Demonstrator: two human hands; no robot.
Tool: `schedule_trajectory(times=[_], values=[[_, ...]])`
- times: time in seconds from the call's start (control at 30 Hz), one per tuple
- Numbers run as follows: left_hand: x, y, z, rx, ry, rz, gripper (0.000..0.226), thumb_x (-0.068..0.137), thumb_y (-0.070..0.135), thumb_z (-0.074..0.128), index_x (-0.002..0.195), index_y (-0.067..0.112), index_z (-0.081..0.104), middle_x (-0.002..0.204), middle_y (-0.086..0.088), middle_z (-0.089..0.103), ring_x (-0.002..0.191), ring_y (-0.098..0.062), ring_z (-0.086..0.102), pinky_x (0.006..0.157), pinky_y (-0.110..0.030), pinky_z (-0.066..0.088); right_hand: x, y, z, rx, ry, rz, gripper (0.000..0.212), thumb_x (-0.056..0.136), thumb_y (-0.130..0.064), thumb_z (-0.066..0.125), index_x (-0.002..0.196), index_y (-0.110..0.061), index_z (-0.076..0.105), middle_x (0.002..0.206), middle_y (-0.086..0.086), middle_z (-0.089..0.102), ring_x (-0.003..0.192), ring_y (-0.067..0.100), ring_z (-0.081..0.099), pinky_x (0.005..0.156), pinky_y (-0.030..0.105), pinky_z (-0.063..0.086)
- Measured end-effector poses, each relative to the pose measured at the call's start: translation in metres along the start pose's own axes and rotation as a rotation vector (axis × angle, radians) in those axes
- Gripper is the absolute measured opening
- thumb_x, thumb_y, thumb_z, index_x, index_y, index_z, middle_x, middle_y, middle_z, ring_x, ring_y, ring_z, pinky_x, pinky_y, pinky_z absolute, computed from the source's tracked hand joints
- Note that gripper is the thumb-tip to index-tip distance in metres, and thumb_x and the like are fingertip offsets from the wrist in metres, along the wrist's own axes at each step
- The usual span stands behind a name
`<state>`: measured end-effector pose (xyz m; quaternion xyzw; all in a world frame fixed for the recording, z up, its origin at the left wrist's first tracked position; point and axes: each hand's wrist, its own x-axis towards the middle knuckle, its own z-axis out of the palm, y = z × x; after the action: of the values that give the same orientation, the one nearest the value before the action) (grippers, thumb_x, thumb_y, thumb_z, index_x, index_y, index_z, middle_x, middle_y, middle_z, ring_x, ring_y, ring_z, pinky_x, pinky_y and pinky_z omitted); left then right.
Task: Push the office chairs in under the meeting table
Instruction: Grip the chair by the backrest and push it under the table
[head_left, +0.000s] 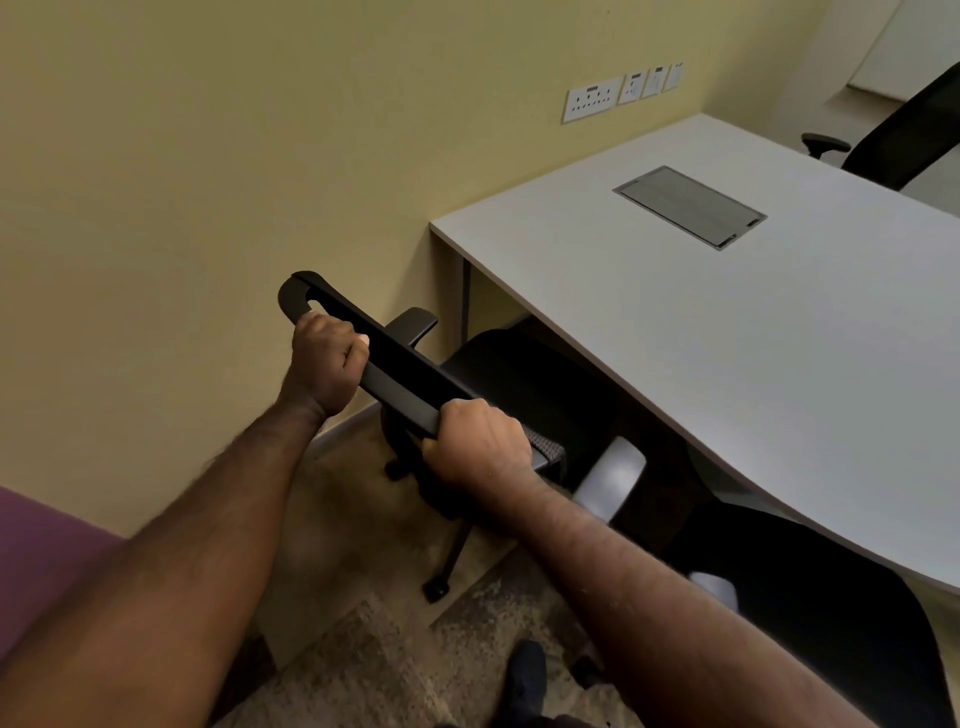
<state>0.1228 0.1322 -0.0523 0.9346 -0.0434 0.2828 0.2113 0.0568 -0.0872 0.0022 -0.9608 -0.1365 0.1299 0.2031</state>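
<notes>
At the white counter (727, 332), the left hand (324, 364) and right hand (480, 449) clasp one black chair's backrest (384, 358), its seat partly under; two more chairs (904, 135) stand nearby. No legible writing.

The chair's top rail (384, 364) looks like matt black plastic, smooth, with a dull sheen along its edge. The mesh backrest (545, 447) shows a grey woven cloth. The armrest pad (413, 323) is matt black, and the near armrest (613, 478) has a smoother, glossier grey surface. The meeting table (727, 332) top is a smooth, matt pale laminate; its cable hatch (688, 207) looks like brushed grey metal. The carpet (374, 649) is rough, mottled pile. The wall (208, 156) is matt painted plaster.
</notes>
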Motion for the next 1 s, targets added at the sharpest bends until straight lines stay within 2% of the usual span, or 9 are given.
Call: schedule_trajectory(times=[0.07,0.23,0.37,0.47,0.57,0.73,0.9,1.0], values=[[0.01,0.006,0.007,-0.003,0.004,0.017,0.035,0.091,0.025,0.036,0.061,0.009,0.045,0.061,-0.002,0.04,0.067,-0.029,0.045,0.088,-0.045,0.036,0.007,0.007,-0.007,-0.003,0.004,0.01,0.018,0.089,-0.038,0.059,0.099,-0.022,0.06,0.076,-0.007,0.056,0.062,0.006,0.054,0.045,0.021,0.036],[0.031,0.02,0.03,-0.025,-0.008,0.027,0.033,0.091,0.022,0.036,0.061,0.011,0.043,0.061,-0.001,0.038,0.067,-0.027,0.043,0.088,-0.046,0.036,0.022,0.029,-0.024,-0.061,0.071,0.017,0.015,0.089,-0.039,0.057,0.091,-0.024,0.058,0.074,-0.007,0.054,0.06,0.006,0.051,0.044,0.023,0.033],[0.057,0.028,0.049,-0.037,-0.031,0.06,0.03,0.091,0.024,0.034,0.064,0.016,0.042,0.062,-0.001,0.039,0.068,-0.022,0.038,0.085,-0.046,0.037,0.042,0.045,-0.039,-0.082,0.11,0.026,0.019,0.088,-0.04,0.056,0.091,-0.021,0.061,0.073,-0.005,0.055,0.059,0.01,0.052,0.047,0.026,0.038],[0.072,0.027,0.059,-0.031,-0.045,0.062,0.037,0.092,0.025,0.032,0.064,0.008,0.049,0.062,-0.003,0.041,0.067,-0.029,0.045,0.082,-0.045,0.037,0.055,0.05,-0.043,-0.09,0.13,0.02,0.018,0.088,-0.04,0.055,0.087,-0.022,0.059,0.072,-0.005,0.054,0.061,0.012,0.054,0.053,0.03,0.048],[0.091,0.026,0.072,-0.027,-0.061,0.079,0.039,0.092,0.025,0.032,0.064,0.006,0.05,0.061,-0.004,0.041,0.066,-0.029,0.044,0.079,-0.044,0.037,0.073,0.057,-0.048,-0.073,0.143,0.032,0.015,0.088,-0.037,0.057,0.089,-0.023,0.061,0.072,-0.005,0.056,0.063,0.013,0.057,0.059,0.033,0.056],[0.119,0.028,0.091,-0.056,-0.093,0.088,0.032,0.092,0.027,0.031,0.064,0.015,0.042,0.062,-0.002,0.038,0.068,-0.022,0.035,0.078,-0.043,0.035,0.099,0.069,-0.057,-0.072,0.156,0.025,0.014,0.088,-0.036,0.056,0.086,-0.022,0.059,0.071,-0.005,0.055,0.061,0.012,0.055,0.055,0.031,0.051],[0.142,0.029,0.108,-0.073,-0.101,0.085,0.034,0.092,0.025,0.032,0.066,0.01,0.048,0.064,-0.001,0.039,0.07,-0.021,0.036,0.079,-0.042,0.035,0.121,0.082,-0.066,-0.087,0.159,0.041,0.012,0.088,-0.035,0.056,0.083,-0.024,0.054,0.07,-0.005,0.053,0.06,0.013,0.052,0.054,0.031,0.044],[0.154,0.029,0.117,-0.083,-0.096,0.089,0.035,0.093,0.023,0.034,0.067,0.007,0.05,0.064,-0.001,0.038,0.069,-0.02,0.035,0.078,-0.041,0.034,0.134,0.088,-0.07,-0.092,0.178,0.041,0.015,0.087,-0.037,0.056,0.086,-0.023,0.059,0.073,-0.004,0.056,0.064,0.017,0.056,0.058,0.033,0.05]])
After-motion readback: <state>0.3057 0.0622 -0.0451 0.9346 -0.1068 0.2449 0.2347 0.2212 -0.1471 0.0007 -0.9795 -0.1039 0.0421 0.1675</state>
